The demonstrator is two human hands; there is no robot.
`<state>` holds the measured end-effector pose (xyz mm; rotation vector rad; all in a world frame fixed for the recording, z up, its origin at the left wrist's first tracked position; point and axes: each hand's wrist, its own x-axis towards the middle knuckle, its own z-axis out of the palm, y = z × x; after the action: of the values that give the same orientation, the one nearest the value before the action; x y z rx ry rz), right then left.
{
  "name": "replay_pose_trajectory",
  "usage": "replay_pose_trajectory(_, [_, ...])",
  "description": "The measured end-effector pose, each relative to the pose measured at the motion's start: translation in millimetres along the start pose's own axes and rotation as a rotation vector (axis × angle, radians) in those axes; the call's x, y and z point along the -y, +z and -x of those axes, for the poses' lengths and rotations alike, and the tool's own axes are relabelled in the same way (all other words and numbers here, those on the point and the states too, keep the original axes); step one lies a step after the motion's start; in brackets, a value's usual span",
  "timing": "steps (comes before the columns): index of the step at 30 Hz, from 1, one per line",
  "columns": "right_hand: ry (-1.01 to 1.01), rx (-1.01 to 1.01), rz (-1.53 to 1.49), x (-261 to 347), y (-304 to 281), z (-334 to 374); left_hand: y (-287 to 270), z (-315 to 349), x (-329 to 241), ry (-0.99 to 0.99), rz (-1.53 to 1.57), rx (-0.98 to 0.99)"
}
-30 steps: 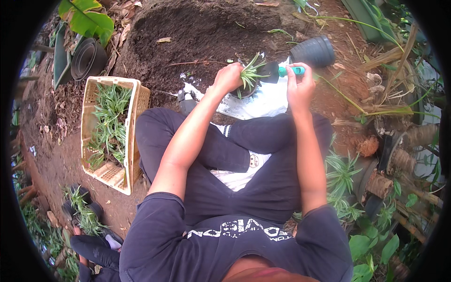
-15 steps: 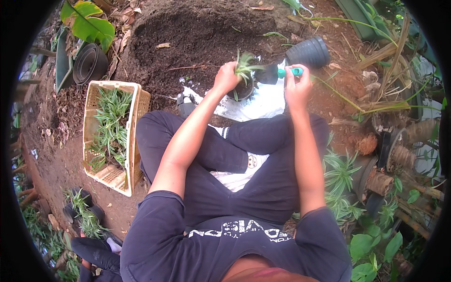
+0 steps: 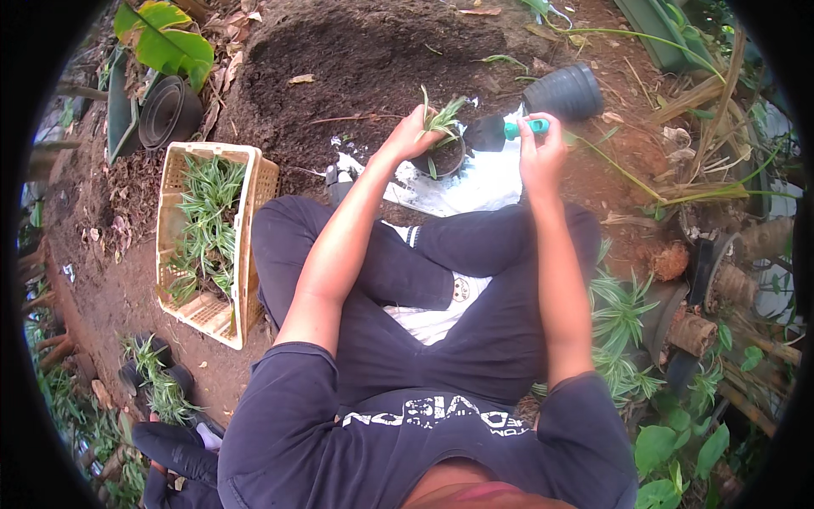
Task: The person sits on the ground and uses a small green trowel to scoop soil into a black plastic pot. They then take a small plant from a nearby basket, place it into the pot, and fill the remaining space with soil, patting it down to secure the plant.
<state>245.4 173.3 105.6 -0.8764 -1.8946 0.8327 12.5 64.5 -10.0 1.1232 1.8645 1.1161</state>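
Observation:
My left hand (image 3: 410, 138) is closed around the base of a small spider plant (image 3: 443, 120) with striped green leaves. It holds the plant over a black pot (image 3: 454, 159), whose rim shows just below the leaves. In my right hand (image 3: 543, 153) is a hand trowel with a green handle (image 3: 527, 128), pinched between thumb and fingers. The trowel's dark blade (image 3: 485, 133) points left, beside the pot and the plant. Under the pot lies a white sheet (image 3: 487, 180) with some soil on it. How deep the plant's roots reach is hidden.
A cream plastic crate (image 3: 248, 254) full of spider plants stands at my left. Loose dark soil (image 3: 339, 59) is heaped ahead. Stacked black pots (image 3: 564, 92) lie on their side at the far right. Potted plants (image 3: 157, 373) and another person's leg (image 3: 174, 454) are at lower left.
The plant's leaves are more upright and spread over the pot. My left hand has shifted slightly. The trowel stays beside the pot in my right hand.

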Motion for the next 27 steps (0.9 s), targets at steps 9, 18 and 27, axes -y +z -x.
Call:
replay_pose_trajectory(9, [0.071, 0.003, -0.097, 0.5, -2.4, 0.5, -25.6, 15.2, -27.9, -0.036, -0.098, 0.237])
replay_pose_trajectory(18, [0.040, 0.031, -0.071, 7.4, -1.1, 3.8, -30.7, 33.6, -18.2, 0.143, -0.219, 0.379])
replay_pose_trajectory(27, [0.025, 0.107, 0.026, 20.0, -4.2, 4.4, -10.4, 25.9, -17.6, 0.217, -0.324, 0.148])
